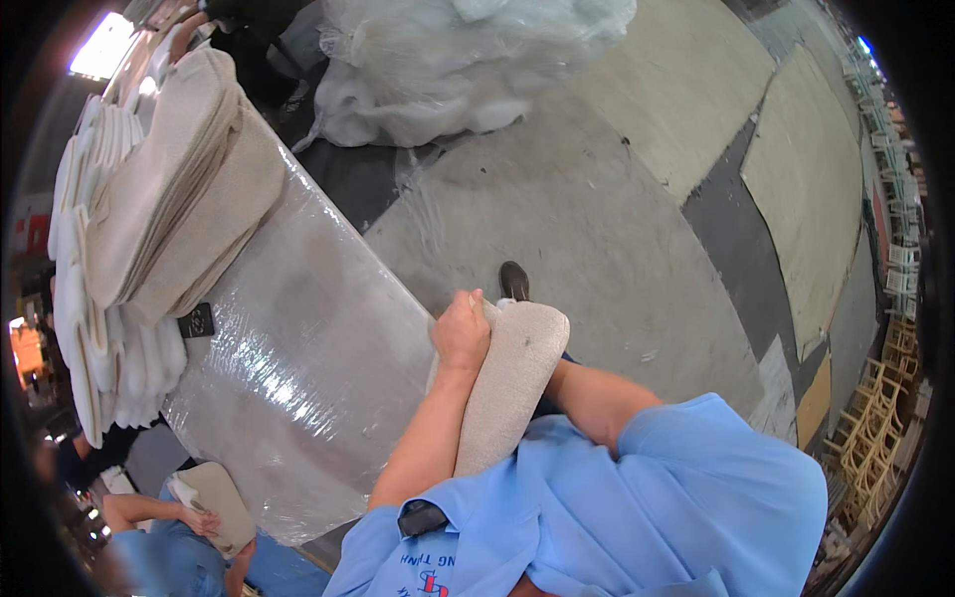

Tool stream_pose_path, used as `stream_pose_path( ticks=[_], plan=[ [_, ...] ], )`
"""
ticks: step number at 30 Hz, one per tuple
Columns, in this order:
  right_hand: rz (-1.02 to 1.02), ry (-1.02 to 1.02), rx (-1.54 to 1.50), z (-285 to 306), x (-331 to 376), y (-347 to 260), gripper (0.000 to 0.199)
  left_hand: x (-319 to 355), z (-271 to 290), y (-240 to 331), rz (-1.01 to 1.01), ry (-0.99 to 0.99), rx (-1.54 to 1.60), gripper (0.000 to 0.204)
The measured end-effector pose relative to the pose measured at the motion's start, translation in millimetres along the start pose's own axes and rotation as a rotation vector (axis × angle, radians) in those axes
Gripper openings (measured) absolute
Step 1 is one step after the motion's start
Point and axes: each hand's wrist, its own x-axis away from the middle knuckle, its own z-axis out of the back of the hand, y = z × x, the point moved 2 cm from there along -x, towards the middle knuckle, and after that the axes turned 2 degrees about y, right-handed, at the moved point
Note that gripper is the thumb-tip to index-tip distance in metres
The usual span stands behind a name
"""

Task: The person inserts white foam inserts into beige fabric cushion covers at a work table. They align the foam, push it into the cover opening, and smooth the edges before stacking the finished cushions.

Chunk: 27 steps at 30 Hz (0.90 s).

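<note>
Close to my chest stands a beige, woven-fabric cushion [512, 378], tilted with its rounded end pointing away from me. My left hand [463, 333] is closed at the cushion's left edge near that far end, the fingers curled round the fabric there. My right forearm [600, 402] passes behind the cushion, which hides the right hand and its fingers. Just left of my left arm is a table covered in clear plastic film [328, 298].
Beige covers [184, 189] lie stacked on the table's far left, beside white padding pieces [85, 289]. A dark card [197, 320] lies near them. A co-worker at lower left holds another cushion [216, 507]. Plastic-wrapped white filling [448, 70] sits ahead; chair frames [875, 418] stand far right.
</note>
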Motion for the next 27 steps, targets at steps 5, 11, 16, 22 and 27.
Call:
stream_pose_path(
  ticks=[5,11,16,22,27],
  plan=[
    [-0.344,0.11,-0.165,-7.9,-9.1,0.3,0.049,-0.9,29.9,2.4,0.036,-0.225,0.019,0.04],
    [-0.565,0.468,-0.395,-13.9,-65.5,-71.5,0.056,27.8,77.4,-60.8,0.279,-0.396,0.324,0.041],
    [-0.446,0.483,-0.326,-47.5,-125.0,-127.8,0.051,-11.2,101.5,-87.0,0.254,-0.004,0.41,0.039],
    [-0.704,0.278,-0.558,-40.6,-90.5,-95.3,0.051,9.9,93.0,-90.4,0.359,-0.123,0.221,0.047],
    [-0.795,0.264,-0.652,-54.0,-52.3,-88.1,0.065,26.9,96.4,-71.4,0.391,0.033,0.205,0.043]
  ],
)
